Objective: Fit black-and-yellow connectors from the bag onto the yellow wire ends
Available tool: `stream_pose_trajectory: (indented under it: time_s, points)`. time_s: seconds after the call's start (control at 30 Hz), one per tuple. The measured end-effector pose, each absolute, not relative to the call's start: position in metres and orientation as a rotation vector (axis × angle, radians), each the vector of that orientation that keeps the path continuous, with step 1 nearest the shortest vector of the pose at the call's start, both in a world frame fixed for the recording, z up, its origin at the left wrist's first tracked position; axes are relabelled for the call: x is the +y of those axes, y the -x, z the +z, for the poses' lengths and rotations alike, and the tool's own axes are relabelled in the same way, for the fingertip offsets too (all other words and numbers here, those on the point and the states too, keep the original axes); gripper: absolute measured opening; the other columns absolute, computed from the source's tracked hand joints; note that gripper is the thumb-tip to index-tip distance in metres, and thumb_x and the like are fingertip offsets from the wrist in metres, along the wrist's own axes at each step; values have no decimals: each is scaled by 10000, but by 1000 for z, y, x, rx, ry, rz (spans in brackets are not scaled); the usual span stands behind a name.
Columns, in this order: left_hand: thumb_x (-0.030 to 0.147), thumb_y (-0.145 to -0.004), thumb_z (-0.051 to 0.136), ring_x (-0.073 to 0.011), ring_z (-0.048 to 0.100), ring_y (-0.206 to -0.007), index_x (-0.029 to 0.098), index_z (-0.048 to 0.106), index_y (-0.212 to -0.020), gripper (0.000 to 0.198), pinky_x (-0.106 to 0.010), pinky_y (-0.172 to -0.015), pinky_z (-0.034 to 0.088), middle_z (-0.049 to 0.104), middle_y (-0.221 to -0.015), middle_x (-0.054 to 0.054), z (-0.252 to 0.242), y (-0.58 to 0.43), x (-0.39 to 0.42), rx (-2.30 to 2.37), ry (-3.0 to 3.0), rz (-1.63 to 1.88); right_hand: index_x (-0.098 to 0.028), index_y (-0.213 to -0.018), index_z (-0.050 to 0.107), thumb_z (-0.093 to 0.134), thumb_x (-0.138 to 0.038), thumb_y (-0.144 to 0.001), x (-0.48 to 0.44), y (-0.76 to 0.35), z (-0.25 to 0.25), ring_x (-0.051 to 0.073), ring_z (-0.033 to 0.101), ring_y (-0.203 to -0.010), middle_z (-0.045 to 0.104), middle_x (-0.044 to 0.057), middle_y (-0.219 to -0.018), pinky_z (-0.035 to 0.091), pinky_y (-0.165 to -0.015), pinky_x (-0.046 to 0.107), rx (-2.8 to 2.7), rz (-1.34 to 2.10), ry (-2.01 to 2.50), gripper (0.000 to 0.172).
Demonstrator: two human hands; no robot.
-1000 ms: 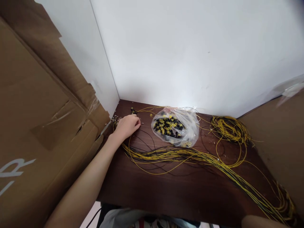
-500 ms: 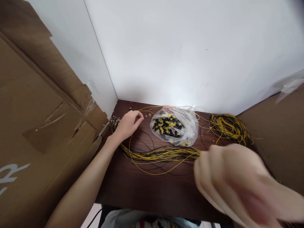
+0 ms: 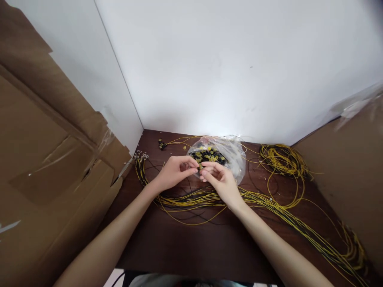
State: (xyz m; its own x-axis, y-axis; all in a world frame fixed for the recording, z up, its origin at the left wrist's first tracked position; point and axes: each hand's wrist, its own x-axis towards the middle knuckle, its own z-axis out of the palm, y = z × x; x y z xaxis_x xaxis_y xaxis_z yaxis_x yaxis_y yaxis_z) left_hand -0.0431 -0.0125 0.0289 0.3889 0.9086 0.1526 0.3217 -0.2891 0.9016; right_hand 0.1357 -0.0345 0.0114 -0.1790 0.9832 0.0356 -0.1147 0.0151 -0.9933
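Observation:
My left hand (image 3: 179,170) and my right hand (image 3: 219,177) meet fingertip to fingertip above the near side of a clear plastic bag (image 3: 239,169). Small black and yellow plastic connectors (image 3: 212,152) fill the bag. A tiny black-and-yellow connector (image 3: 200,166) shows between the two hands, at the thumb and fingers of my right hand. My left thumb and fingers are pinched close to it; what they hold is too small to make out. Beneath my wrists runs a long bundle of yellow and black wires (image 3: 185,199) across the brown table.
Light-coloured tips (image 3: 142,156) end the wire bundle at the left. Several connectors on wires (image 3: 162,144) lie at the back left. A coiled heap of wires (image 3: 279,159) sits at the back right. Cardboard (image 3: 60,159) stands at the left, more cardboard (image 3: 344,159) at the right, a white wall (image 3: 191,71) behind.
My right hand has swung from the near right to the bag. My left hand has moved right from the back left to meet it. More connectors now lie at the back left.

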Motion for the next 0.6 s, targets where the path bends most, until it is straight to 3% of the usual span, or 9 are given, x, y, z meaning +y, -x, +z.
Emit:
stream_pose_trajectory:
  time_s: [0.17, 0.4, 0.6]
  points:
    - [294, -785, 607, -101, 530, -615, 154, 669, -902, 193, -204, -557, 381, 660, -759, -26, 25, 35, -17, 985, -1785, 837, -168, -751, 666, 743, -377, -664, -32, -141, 10, 127, 577, -608, 637, 7, -649, 479, -612, 267, -1356, 1303, 1056, 238]
    - [328, -790, 589, -151, 606, -707, 144, 697, -797, 214, -253, -684, 464, 685, -725, -45, 22, 35, -15, 980, -1697, 790, -189, -770, 677, 756, -307, -662, -21, -163, 18, 103, 547, -588, 617, -10, -662, 472, -601, 257, -1010, 1176, 973, 179]
    - [378, -799, 587, -43, 423, -405, 117, 678, -787, 277, -187, -414, 342, 662, -684, -43, 29, 35, -16, 927, -1530, 719, -194, -749, 656, 784, -239, -624, -8, -185, 22, 68, 537, -617, 594, -32, -688, 473, -613, 221, -613, 1103, 784, 184]
